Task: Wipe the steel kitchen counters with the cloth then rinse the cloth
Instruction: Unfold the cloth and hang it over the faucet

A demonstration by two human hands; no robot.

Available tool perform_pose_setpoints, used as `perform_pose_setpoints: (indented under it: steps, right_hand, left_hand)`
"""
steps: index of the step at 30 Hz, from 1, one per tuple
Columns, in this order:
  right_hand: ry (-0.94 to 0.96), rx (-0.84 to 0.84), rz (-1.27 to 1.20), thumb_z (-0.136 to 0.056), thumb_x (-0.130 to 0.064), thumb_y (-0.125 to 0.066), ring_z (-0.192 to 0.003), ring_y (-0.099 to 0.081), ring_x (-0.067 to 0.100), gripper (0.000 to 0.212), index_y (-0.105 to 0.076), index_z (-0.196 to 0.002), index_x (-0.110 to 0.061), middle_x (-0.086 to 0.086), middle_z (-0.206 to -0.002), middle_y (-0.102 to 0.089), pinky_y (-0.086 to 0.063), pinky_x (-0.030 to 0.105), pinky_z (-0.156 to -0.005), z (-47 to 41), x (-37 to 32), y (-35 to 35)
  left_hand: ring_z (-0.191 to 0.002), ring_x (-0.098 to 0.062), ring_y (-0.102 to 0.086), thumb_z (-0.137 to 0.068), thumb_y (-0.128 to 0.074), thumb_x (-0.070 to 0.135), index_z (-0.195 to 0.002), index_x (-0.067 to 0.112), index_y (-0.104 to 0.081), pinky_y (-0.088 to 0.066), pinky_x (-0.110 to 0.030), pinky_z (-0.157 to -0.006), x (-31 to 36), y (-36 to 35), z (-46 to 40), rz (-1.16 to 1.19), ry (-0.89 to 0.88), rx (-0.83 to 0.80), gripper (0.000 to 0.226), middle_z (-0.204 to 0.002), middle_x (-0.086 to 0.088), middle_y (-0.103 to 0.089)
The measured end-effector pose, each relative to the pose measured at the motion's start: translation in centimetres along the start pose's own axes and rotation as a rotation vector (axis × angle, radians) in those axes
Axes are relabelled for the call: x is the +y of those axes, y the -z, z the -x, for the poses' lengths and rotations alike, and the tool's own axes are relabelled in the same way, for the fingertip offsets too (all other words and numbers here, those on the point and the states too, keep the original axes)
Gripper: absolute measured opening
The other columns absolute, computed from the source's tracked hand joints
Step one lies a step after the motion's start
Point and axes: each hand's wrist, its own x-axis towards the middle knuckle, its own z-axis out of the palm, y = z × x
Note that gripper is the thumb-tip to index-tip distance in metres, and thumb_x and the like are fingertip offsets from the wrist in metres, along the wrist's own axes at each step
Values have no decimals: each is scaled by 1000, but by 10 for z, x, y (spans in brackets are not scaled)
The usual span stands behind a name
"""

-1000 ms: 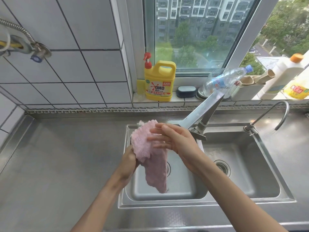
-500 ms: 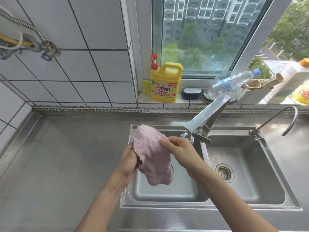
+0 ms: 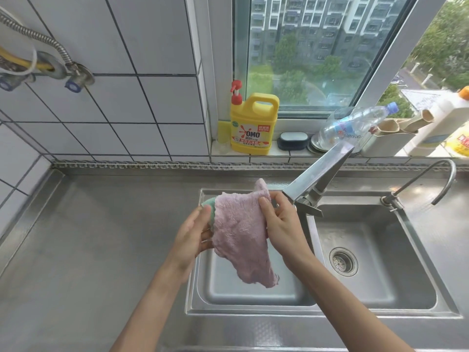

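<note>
Now: L hand (image 3: 194,235) grips left edge of pink cloth (image 3: 239,232); R hand (image 3: 280,224) pinches its far-right corner. Cloth hangs over left sink basin (image 3: 253,298). Risks: drips on counter (image 3: 101,250) if swung left; R knuckles near faucet spout (image 3: 317,176). Open room near and below.

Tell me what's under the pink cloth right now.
The cloth, held by the left hand and right hand, hangs over the left sink basin. The basin's drain is hidden behind it.
</note>
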Motion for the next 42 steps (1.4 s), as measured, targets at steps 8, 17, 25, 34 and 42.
perform_pose_setpoints:
  steps: [8,17,25,34,42]
  right_hand:
    - [121,112,275,-109,-29,-48,-66,-51,3,20,-59,-97,-17,-7,-75,-59,-41,30,-64,-8,-2,-2]
    - [-140,62,-155,-105,-44,-58,-74,-65,10,23,-69,-104,-24,-3,-85,-69,-53,30,-64,-9,-11,-21]
    - [-87,-145,-240,-100,-14,-69,-84,-76,18,34,-67,-132,-23,11,-99,-80,-59,29,-64,-5,-14,-11]
    - [126,166,73,-108,-16,-53,-82,-68,0,32,-67,-137,-21,-4,-100,-77,-50,16,-71,-11,-16,-23]
    - [72,200,-37,-109,-20,-54,-120,-69,24,34,-63,-142,-17,9,-131,-72,-56,39,-103,-13,-25,-36]
  left_hand:
    - [-93,-23,-79,-76,-88,11,-142,19,-54,-61,-26,-74,3,13,2,-32,-88,-1,74,-109,-15,-80]
    - [-120,-31,-71,-79,-87,29,-141,33,-57,-62,-34,-88,10,22,7,132,-92,-111,69,-134,-11,-72]
    - [-113,-25,-75,-89,-80,7,-149,32,-49,-63,-32,-84,12,31,7,-38,-139,-241,72,-130,-7,-74]
    - [-79,-15,-69,-80,-84,45,-138,24,-57,-60,-25,-80,2,35,7,133,-26,-26,67,-94,-7,-76]
    - [-103,-26,-72,-86,-84,24,-128,3,-61,-62,-28,-85,-2,33,15,174,162,-114,53,-120,-16,-76]
